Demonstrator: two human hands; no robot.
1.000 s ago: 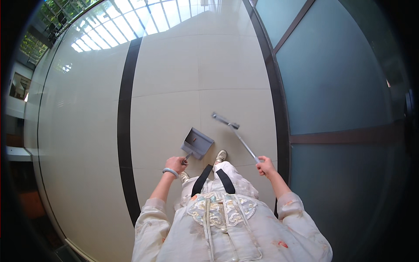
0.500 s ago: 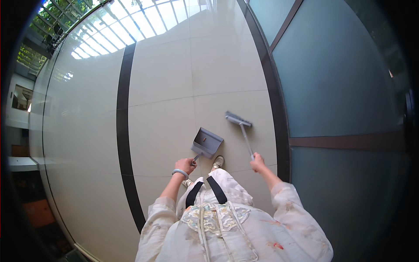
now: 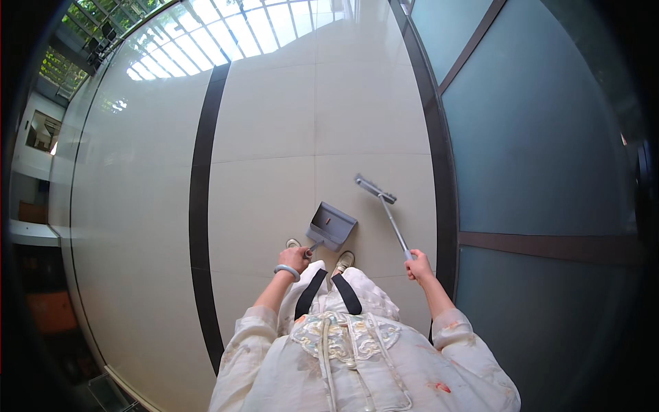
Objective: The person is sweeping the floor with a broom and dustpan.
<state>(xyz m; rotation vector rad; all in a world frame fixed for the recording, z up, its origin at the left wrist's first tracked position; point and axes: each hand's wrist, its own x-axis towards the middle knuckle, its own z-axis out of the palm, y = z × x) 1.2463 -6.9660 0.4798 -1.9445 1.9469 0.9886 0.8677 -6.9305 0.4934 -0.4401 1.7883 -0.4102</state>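
Observation:
My left hand (image 3: pixel 295 257), with a pale bangle at the wrist, is closed around the handle of a grey dustpan (image 3: pixel 333 237). The pan sits just in front of my feet, and a small reddish-brown bit (image 3: pixel 328 221) lies inside it. To the right, my right hand (image 3: pixel 418 266) grips the end of a broom's light grey handle. The broom (image 3: pixel 375 189) reaches forward and left from that hand. Its narrow grey head is slanted, beyond and to the right of the dustpan. I cannot tell whether its bristles touch the floor.
Pale glossy tiles (image 3: pixel 268 123) cover the floor, with a dark strip (image 3: pixel 200 178) on the left. Frosted glass panels (image 3: pixel 528 130) in dark frames run along the right. My shoe (image 3: pixel 345 261) is close behind the dustpan. An orange box (image 3: pixel 51 312) stands at the far left.
My right hand has shifted slightly right and back toward me with the broom. The left hand and dustpan sit slightly farther right in view. The small bit is still in the pan.

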